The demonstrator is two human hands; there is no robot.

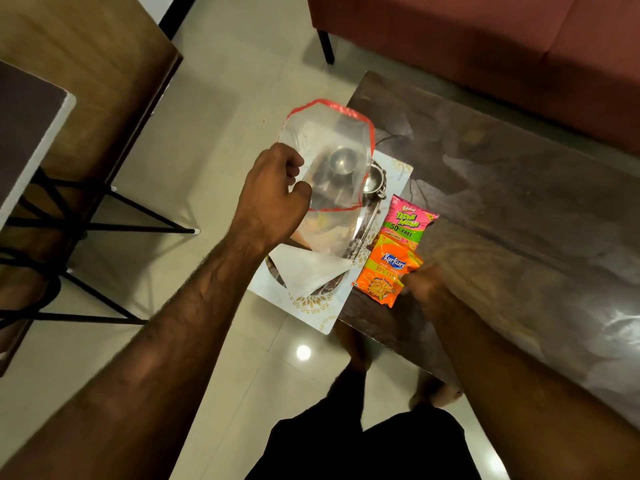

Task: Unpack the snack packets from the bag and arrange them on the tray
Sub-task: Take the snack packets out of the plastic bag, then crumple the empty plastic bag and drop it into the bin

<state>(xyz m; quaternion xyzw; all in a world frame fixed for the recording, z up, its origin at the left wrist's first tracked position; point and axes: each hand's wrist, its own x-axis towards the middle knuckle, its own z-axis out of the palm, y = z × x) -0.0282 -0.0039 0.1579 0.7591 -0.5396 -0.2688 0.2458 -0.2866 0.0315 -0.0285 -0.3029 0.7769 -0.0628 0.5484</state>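
Two packets point(398, 251) on table point(502, 202); left hand point(273, 199) holds bag point(329, 161).

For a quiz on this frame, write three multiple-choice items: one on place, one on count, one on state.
1. Where does the orange packet lie?
A. on the table, beside the tray
B. on the floor
C. inside the bag

2. How many snack packets show?
A. one
B. two
C. four

3. How is the clear bag?
A. flat on the table
B. zipped shut and full
C. held up by the left hand

Answers: 1 A, it rests on dark wood right of the tray; 2 B, the orange one and the pink packet; 3 C, the fingers pinch its edge, and it looks empty.
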